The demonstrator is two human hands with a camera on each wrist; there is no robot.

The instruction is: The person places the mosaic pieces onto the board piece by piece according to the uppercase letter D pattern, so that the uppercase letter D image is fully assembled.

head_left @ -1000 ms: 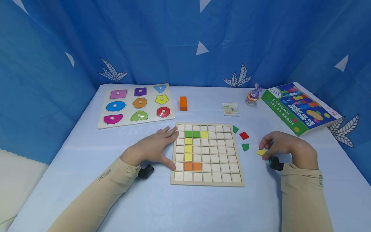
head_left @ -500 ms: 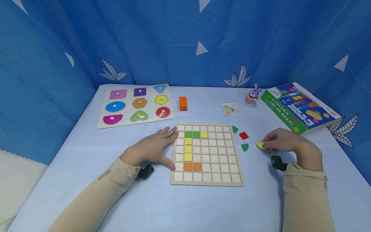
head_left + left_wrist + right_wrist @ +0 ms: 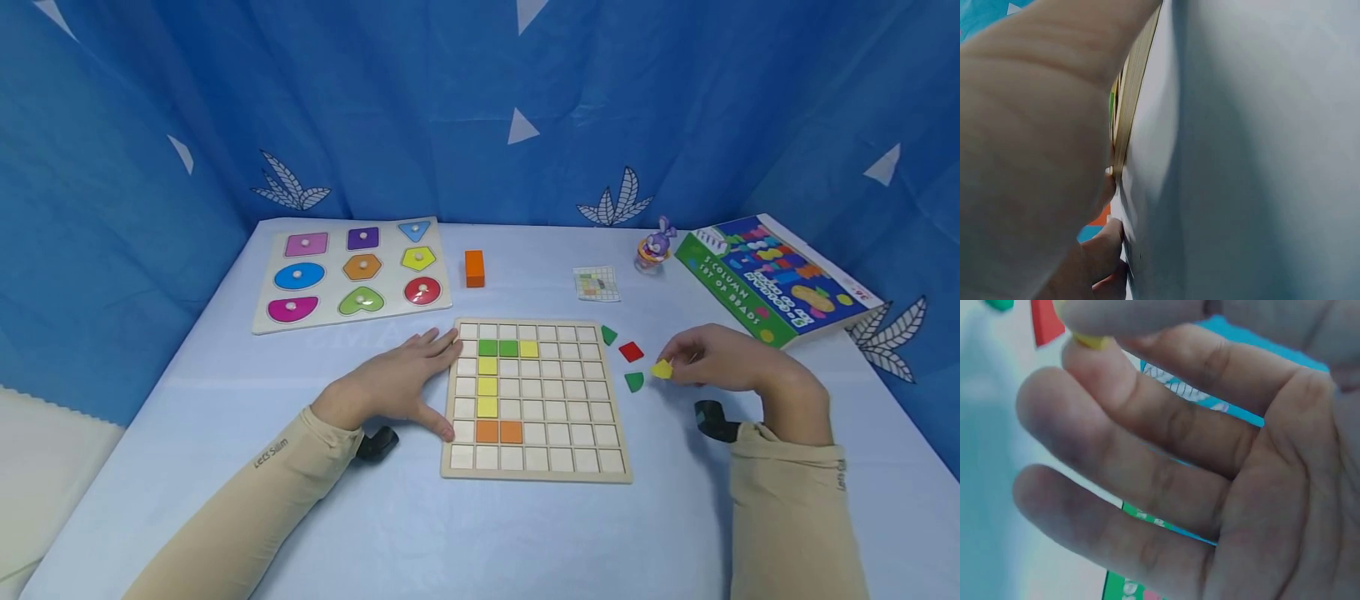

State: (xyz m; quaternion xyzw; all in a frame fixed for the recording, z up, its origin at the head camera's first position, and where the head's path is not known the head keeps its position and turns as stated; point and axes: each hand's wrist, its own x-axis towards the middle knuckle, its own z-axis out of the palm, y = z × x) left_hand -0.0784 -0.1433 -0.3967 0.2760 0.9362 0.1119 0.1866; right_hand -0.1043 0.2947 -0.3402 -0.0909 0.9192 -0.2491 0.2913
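A: Which hand has the piece?

B: The right hand. Its thumb and forefinger pinch a small yellow tile, lifted a little off the surface. In the right wrist view only a sliver of the yellow tile shows at the fingertips, with the other fingers loosely spread below it.

A: And where does the tile sit relative to the board?

B: To the right of the wooden grid board, just off its right edge, level with the upper rows. The board lies to the left of the fingers, so the right hand is the nearer one to the empty cells on that side. A green piece sits between tile and board, a red square tile is just above that, and another green piece lies at the board's top right corner.

A: The other hand?

B: The left hand lies flat, fingers straight, resting against the board's left edge, thumb near the orange cells. It grips nothing. The left wrist view shows just the board's edge against the palm.

A: What is filled in already?

B: Two green cells and a yellow one in the second row, three yellow cells running down from them, and the orange pair.
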